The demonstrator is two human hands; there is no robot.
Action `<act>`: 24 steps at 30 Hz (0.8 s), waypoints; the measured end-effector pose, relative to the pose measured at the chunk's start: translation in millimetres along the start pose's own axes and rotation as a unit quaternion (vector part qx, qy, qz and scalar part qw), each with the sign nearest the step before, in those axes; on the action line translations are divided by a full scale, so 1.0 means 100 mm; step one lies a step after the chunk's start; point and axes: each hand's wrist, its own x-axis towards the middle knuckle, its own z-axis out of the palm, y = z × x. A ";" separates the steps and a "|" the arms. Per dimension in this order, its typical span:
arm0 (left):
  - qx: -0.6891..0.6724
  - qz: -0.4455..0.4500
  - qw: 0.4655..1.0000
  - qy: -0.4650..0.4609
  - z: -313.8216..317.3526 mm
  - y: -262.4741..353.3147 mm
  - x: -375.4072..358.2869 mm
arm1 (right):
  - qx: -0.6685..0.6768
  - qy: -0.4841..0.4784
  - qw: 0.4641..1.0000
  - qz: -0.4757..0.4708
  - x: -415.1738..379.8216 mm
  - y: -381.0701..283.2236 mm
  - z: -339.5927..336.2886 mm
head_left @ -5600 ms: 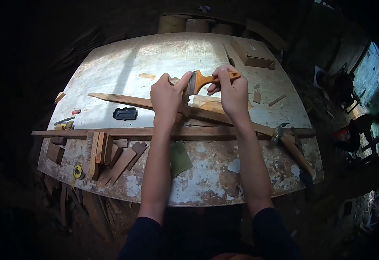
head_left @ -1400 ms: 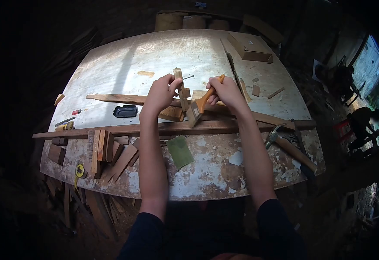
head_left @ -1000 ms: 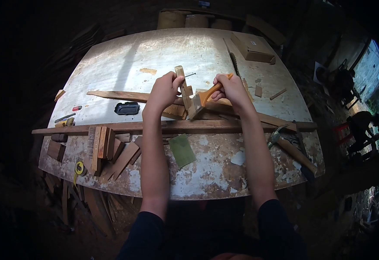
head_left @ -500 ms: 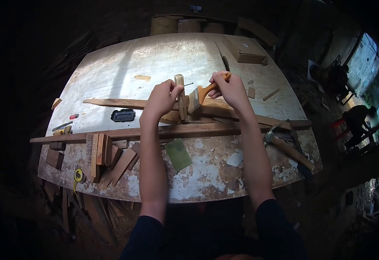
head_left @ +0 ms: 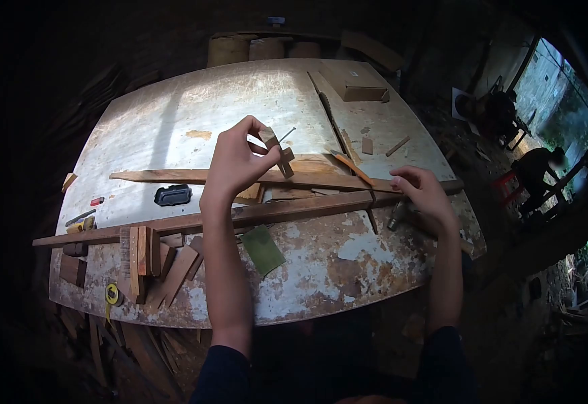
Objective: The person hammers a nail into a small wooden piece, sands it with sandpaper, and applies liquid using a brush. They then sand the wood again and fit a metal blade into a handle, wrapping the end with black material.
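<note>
My left hand (head_left: pixel 240 158) pinches a small wooden piece (head_left: pixel 267 137) with a short side block, held above the planks. A thin, nail-like metal rod (head_left: pixel 288 134) sticks out beside it. Over the right end of the long planks is my right hand (head_left: pixel 425 195), its thumb and forefinger apart, with nothing seen between them. Just below it lies a hammer (head_left: pixel 395 220), its handle partly covered by the hand. The orange-handled paintbrush (head_left: pixel 354 168) rests by the light wooden strip (head_left: pixel 321 178), to the left of that hand; its bristles cannot be made out.
A long dark beam (head_left: pixel 125 232) crosses the worn table (head_left: pixel 152 114). Around it lie a black tray (head_left: pixel 173 195), green sandpaper-like sheet (head_left: pixel 262 250), tape measure (head_left: pixel 112 293) and wooden blocks (head_left: pixel 144 252). A handsaw (head_left: pixel 327 111) and cardboard box (head_left: pixel 364 93) sit farther back. A person (head_left: pixel 536 178) bends at far right.
My right hand has let go of the paintbrush and moved right and nearer, to above the hammer. The wooden piece in my left hand has tilted. The whole view has shifted.
</note>
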 end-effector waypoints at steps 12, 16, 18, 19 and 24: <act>-0.049 0.113 0.992 -0.017 0.21 0.52 -0.18 | -0.265 0.171 0.948 0.042 -1.21 0.88 -0.21; -0.106 0.126 0.984 -0.070 0.35 0.84 -0.35 | -0.240 0.138 0.958 0.075 -1.18 1.04 -0.25; -0.123 0.140 0.977 -0.106 0.41 0.94 -0.44 | -0.251 0.125 0.957 0.073 -1.13 1.15 -0.27; -0.131 0.144 0.973 -0.125 0.43 0.97 -0.49 | -0.256 0.115 0.957 0.074 -1.14 1.18 -0.26; -0.072 0.074 0.990 -0.094 0.55 1.04 -0.82 | -0.193 0.174 0.962 0.086 -1.25 1.22 -0.37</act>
